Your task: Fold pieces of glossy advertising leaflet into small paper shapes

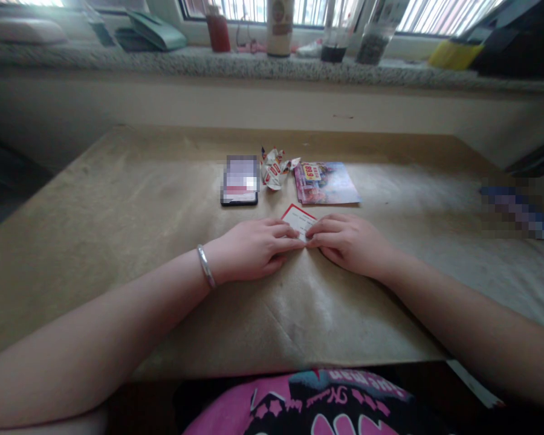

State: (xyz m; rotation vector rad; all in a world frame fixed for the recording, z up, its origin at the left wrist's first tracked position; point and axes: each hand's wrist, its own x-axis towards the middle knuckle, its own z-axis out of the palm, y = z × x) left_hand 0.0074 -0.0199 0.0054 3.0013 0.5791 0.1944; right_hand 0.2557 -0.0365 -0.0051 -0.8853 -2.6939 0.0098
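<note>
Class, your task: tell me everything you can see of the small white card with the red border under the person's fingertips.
The small white card with the red border is a thin rectangle, apparently paper, with faint print too small to read. It seems to lie flat, turned at an angle, on the brown paper table cover. The left hand and the right hand rest their fingertips on its near part, hiding it; whether they pinch it cannot be told.

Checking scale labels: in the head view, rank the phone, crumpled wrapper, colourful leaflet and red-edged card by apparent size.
1. colourful leaflet
2. phone
3. crumpled wrapper
4. red-edged card, though the left hand and right hand cover part of it, so its place against the wrapper is unsure.
</note>
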